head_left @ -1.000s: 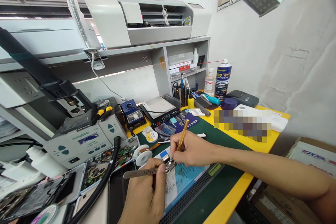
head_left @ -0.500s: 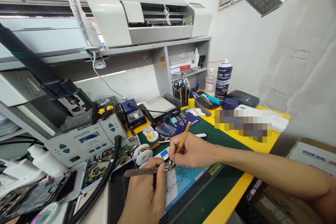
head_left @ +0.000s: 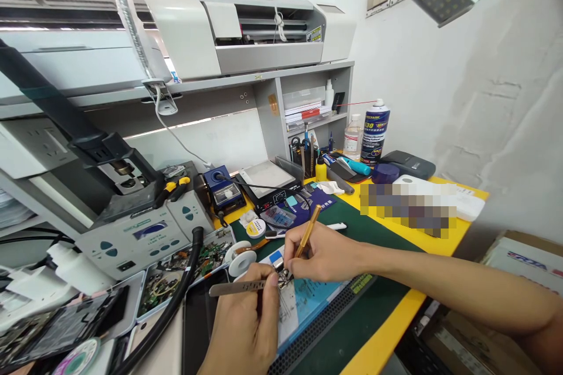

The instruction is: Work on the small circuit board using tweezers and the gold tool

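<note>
My left hand (head_left: 246, 319) pinches a pair of metal tweezers (head_left: 237, 287) between thumb and fingers, its broad end pointing left. A slim gold-coloured pen-like tool (head_left: 309, 228), tilted up to the right, is gripped in my right hand (head_left: 325, 252). Both tools meet over a small metallic part (head_left: 282, 281) whose details are mostly hidden by my fingers. Beneath lies a blue and white work pad (head_left: 314, 299) with a small blue block (head_left: 276, 257) near its far edge. The tool tips are too small to make out.
Left of my hands stand a white spool (head_left: 241, 261) and trays of circuit boards (head_left: 160, 290), crossed by a black hose (head_left: 182, 287). A hot plate (head_left: 268, 184) and yellow bottle (head_left: 321, 170) sit behind. A spray can (head_left: 375, 132) stands at the back right.
</note>
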A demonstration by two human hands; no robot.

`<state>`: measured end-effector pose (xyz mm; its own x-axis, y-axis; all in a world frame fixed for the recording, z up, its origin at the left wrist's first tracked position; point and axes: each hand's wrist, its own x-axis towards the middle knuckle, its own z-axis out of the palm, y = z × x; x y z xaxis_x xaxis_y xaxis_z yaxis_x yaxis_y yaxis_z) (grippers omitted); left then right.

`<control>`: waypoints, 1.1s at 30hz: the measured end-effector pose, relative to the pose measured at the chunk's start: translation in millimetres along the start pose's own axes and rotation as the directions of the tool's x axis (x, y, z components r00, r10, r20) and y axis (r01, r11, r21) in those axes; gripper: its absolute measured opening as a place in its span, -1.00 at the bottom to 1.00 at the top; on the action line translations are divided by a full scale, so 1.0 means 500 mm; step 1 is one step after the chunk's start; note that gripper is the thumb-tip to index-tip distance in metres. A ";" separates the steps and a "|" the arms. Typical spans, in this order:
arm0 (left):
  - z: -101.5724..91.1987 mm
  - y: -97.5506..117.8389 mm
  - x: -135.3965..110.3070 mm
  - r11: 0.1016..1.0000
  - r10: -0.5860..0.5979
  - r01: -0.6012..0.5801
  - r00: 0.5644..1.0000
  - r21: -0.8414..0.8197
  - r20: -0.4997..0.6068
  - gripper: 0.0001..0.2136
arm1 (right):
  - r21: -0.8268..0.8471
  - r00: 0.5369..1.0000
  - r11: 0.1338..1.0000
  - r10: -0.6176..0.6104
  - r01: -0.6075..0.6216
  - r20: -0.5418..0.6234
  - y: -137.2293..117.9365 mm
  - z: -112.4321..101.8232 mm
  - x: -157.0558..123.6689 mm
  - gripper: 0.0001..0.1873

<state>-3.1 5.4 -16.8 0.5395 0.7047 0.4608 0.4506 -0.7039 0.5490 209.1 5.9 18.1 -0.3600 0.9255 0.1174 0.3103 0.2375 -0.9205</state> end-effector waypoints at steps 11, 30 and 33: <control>0.005 0.003 -0.004 1.000 -0.023 0.023 0.999 -0.008 -0.034 -0.71 | 0.002 1.000 1.000 0.025 -0.025 -0.015 0.003 0.000 0.005 -0.93; 0.004 -0.005 -0.003 0.999 -0.020 0.021 1.000 -0.024 0.016 -0.72 | -0.016 0.998 0.999 0.036 -0.037 -0.044 0.004 -0.002 0.004 -0.91; 0.004 -0.004 -0.004 0.999 -0.028 0.028 1.000 -0.015 0.013 -0.72 | 0.007 0.999 0.999 0.036 -0.036 -0.023 0.006 -0.002 0.003 -0.92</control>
<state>-3.7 5.4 -20.2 0.5363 0.7226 0.4361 0.4545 -0.6826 0.5722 210.2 8.2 15.9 -0.3282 0.9401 0.0924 0.3167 0.2017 -0.9269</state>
